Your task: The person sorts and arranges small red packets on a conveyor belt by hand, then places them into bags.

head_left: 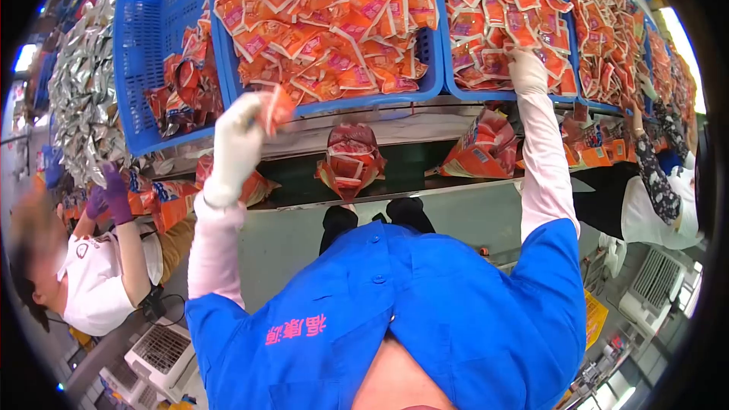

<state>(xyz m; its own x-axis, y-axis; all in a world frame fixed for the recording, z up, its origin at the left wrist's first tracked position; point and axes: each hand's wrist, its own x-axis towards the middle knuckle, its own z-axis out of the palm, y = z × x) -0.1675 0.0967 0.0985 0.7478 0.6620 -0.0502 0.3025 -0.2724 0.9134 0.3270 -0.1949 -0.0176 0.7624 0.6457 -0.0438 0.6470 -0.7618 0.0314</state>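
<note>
My left hand (pixel 241 137), in a white glove, is raised in front of the crates and slightly blurred. Its fingers are closed on a small orange sachet (pixel 279 109). My right hand (pixel 528 72), also gloved in white, reaches over the front rim of a blue crate (pixel 486 94). Its fingertips are closed at an orange-and-white sachet (pixel 522 30) among the pile, and the pile partly hides them. Below, an open red bag (pixel 351 158) filled with sachets stands on the dark green conveyor belt (pixel 406 171). Another red bag (pixel 480 148) is on the belt below my right forearm.
A large blue crate (pixel 439 45) heaped with sachets is between my hands. Farther left, another blue crate (pixel 140 53) holds darker red packets (pixel 186 83), beside silver pouches (pixel 87 83). A person in purple gloves (pixel 114 193) works at left; another person's patterned sleeve (pixel 657 175) shows at right.
</note>
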